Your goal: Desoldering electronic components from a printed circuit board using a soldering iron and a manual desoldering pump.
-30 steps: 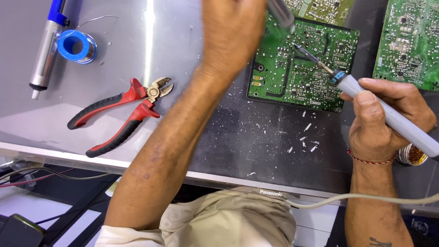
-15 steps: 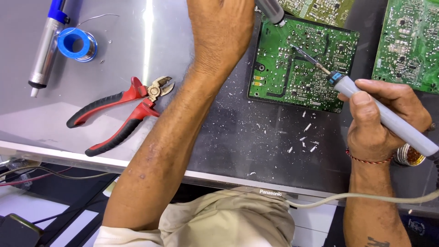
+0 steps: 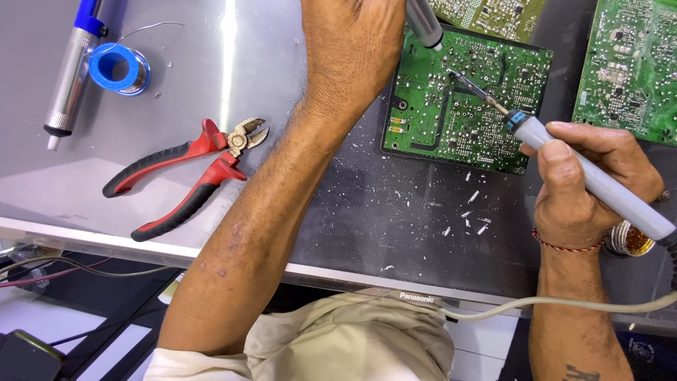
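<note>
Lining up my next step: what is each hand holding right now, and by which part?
The right hand grips the soldering iron by its grey handle. The left hand holds a grey cylindrical tool at its upper body, partly out of frame.

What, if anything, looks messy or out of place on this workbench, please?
Small pale bits are scattered over the dark mat just below the green circuit board, near the right hand holding the soldering iron. They look like clipped or dropped scraps. Nothing else stands out.
</note>
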